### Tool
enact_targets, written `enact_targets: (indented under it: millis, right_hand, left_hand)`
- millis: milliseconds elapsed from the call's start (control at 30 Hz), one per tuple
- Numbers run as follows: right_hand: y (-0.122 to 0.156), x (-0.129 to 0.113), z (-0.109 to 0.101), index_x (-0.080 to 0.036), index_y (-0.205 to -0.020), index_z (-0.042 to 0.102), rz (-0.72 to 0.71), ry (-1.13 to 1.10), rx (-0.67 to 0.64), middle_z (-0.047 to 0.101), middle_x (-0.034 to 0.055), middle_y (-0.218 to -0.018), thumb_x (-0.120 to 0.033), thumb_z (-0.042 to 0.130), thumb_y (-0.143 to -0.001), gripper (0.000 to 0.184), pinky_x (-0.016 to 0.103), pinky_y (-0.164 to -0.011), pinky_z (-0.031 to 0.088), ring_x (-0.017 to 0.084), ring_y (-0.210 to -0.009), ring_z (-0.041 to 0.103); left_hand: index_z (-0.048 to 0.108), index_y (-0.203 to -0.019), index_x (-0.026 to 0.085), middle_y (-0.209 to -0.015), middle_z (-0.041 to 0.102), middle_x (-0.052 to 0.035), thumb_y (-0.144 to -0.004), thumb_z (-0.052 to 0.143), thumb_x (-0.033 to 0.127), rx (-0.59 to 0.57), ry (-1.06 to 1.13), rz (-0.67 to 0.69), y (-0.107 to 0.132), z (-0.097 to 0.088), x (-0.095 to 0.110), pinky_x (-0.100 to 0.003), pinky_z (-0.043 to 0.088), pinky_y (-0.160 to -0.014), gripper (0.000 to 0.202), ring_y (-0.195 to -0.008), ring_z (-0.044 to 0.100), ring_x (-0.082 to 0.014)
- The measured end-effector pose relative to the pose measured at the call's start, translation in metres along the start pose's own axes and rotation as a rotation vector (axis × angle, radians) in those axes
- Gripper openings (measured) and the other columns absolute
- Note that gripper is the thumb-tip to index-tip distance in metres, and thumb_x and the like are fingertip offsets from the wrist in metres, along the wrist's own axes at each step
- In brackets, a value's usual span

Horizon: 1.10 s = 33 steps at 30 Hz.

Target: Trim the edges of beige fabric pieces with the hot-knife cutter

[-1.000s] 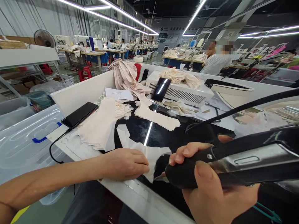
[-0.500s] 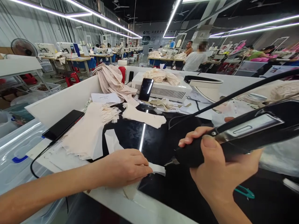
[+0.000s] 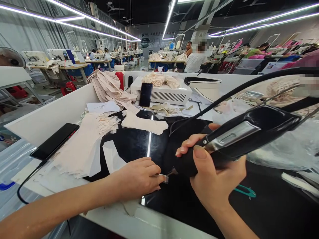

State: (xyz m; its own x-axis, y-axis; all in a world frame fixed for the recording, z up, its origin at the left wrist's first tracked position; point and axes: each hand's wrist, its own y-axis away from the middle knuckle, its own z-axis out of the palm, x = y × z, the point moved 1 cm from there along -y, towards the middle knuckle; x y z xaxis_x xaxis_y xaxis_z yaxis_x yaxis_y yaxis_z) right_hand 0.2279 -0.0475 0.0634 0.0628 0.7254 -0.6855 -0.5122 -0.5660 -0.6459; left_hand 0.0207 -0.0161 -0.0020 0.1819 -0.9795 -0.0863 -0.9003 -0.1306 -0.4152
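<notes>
My right hand (image 3: 214,166) is wrapped round a black corded hand tool (image 3: 239,132) with a silver plate on its side. The tool's small metal tip (image 3: 172,171) points down-left, close to the end of a narrow pale strip (image 3: 164,178). My left hand (image 3: 142,176) is closed over that strip, with the fingertips pressing near its end on the glossy black work surface (image 3: 139,146); most of the strip is hidden under the fingers. A white paper-like piece (image 3: 112,157) lies just beyond the left wrist.
A stack of cream fabric pieces (image 3: 74,146) and a black phone (image 3: 56,141) are at left. One cut piece (image 3: 144,122) lies ahead. Behind it stand a second phone (image 3: 146,94) and a white vented box (image 3: 171,94). Teal snips (image 3: 245,191) lie right of my right wrist.
The view has shifted to the right. The tool tip has come closer to my left fingers, and less of the pale strip shows beyond them. Both hands keep their hold.
</notes>
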Motion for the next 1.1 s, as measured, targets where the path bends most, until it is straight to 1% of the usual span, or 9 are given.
enact_targets:
  millis: [100,200,300,400,567,667,833,1000,1100]
  right_hand:
    - [-0.0002,-0.0018,0.0011,-0.032,-0.127,0.082,-0.009,-0.012,-0.011,0.083,-0.0069,-0.085,-0.044,0.114,-0.094,0.048,0.034,-0.048,0.068,0.020,-0.055,0.073]
    - [0.0009,-0.0011,0.0007,-0.033,-0.126,0.082,-0.005,0.010,-0.003,0.083,-0.0069,-0.086,-0.042,0.113,-0.093,0.046,0.034,-0.049,0.067,0.021,-0.056,0.073]
    - [0.0025,0.0014,-0.0006,-0.035,-0.130,0.081,0.018,0.025,0.001,0.083,-0.0079,-0.089,-0.045,0.112,-0.095,0.048,0.034,-0.052,0.068,0.020,-0.059,0.073]
    - [0.0017,0.0027,-0.0015,-0.034,-0.131,0.081,0.020,0.011,-0.007,0.082,-0.0070,-0.090,-0.050,0.114,-0.096,0.050,0.033,-0.052,0.068,0.020,-0.061,0.074]
    - [-0.0035,0.0003,-0.0002,-0.032,-0.127,0.080,0.006,0.022,0.022,0.080,-0.0068,-0.085,-0.055,0.116,-0.092,0.056,0.036,-0.050,0.068,0.021,-0.057,0.073]
    - [-0.0049,-0.0015,0.0020,-0.033,-0.128,0.078,0.010,0.032,0.019,0.080,-0.0079,-0.085,-0.054,0.114,-0.093,0.054,0.036,-0.051,0.069,0.020,-0.057,0.073]
    - [-0.0063,-0.0031,0.0034,-0.032,-0.120,0.079,-0.024,0.016,0.012,0.081,-0.0069,-0.082,-0.056,0.116,-0.090,0.054,0.035,-0.047,0.066,0.021,-0.054,0.072]
    - [-0.0063,-0.0015,0.0000,-0.031,-0.129,0.079,-0.037,0.020,0.028,0.082,-0.0068,-0.085,-0.063,0.118,-0.093,0.062,0.035,-0.053,0.069,0.020,-0.057,0.074]
    - [-0.0046,0.0003,-0.0017,-0.032,-0.130,0.079,-0.043,0.017,0.011,0.082,-0.0064,-0.086,-0.063,0.117,-0.095,0.060,0.035,-0.053,0.069,0.020,-0.057,0.074]
  left_hand:
    - [0.084,-0.141,0.017,-0.116,0.079,-0.0066,-0.129,0.083,0.031,-0.034,-0.002,-0.037,0.0034,-0.0008,0.0014,-0.037,0.071,-0.114,0.019,-0.109,0.080,-0.0226]
    - [0.083,-0.143,0.017,-0.119,0.079,-0.0071,-0.128,0.084,0.032,-0.058,-0.009,-0.053,0.0054,-0.0023,0.0029,-0.037,0.070,-0.112,0.021,-0.111,0.079,-0.0232]
    - [0.083,-0.144,0.016,-0.120,0.079,-0.0073,-0.127,0.086,0.031,-0.075,-0.019,-0.059,0.0055,-0.0035,0.0039,-0.036,0.070,-0.111,0.023,-0.111,0.079,-0.0234]
    - [0.084,-0.142,0.016,-0.119,0.079,-0.0074,-0.128,0.085,0.032,-0.060,-0.025,-0.058,0.0046,-0.0040,0.0044,-0.035,0.069,-0.108,0.022,-0.110,0.078,-0.0229]
    - [0.085,-0.142,0.016,-0.121,0.080,-0.0073,-0.128,0.086,0.034,-0.062,-0.043,-0.060,0.0032,-0.0051,0.0051,-0.034,0.068,-0.108,0.023,-0.109,0.077,-0.0227]
    - [0.084,-0.146,0.014,-0.119,0.079,-0.0073,-0.128,0.086,0.034,-0.073,-0.038,-0.059,0.0030,-0.0058,0.0054,-0.034,0.068,-0.108,0.027,-0.110,0.078,-0.0228]
    - [0.084,-0.146,0.014,-0.119,0.080,-0.0075,-0.129,0.085,0.036,-0.078,-0.057,-0.051,0.0026,-0.0042,0.0055,-0.034,0.067,-0.107,0.028,-0.111,0.078,-0.0228]
    - [0.084,-0.140,0.014,-0.118,0.080,-0.0060,-0.127,0.089,0.038,-0.059,-0.072,-0.044,0.0017,-0.0050,0.0061,-0.033,0.067,-0.105,0.028,-0.110,0.077,-0.0220]
    - [0.083,-0.143,0.014,-0.119,0.080,-0.0055,-0.128,0.087,0.036,-0.078,-0.065,-0.051,0.0011,-0.0086,0.0072,-0.033,0.066,-0.108,0.027,-0.112,0.077,-0.0213]
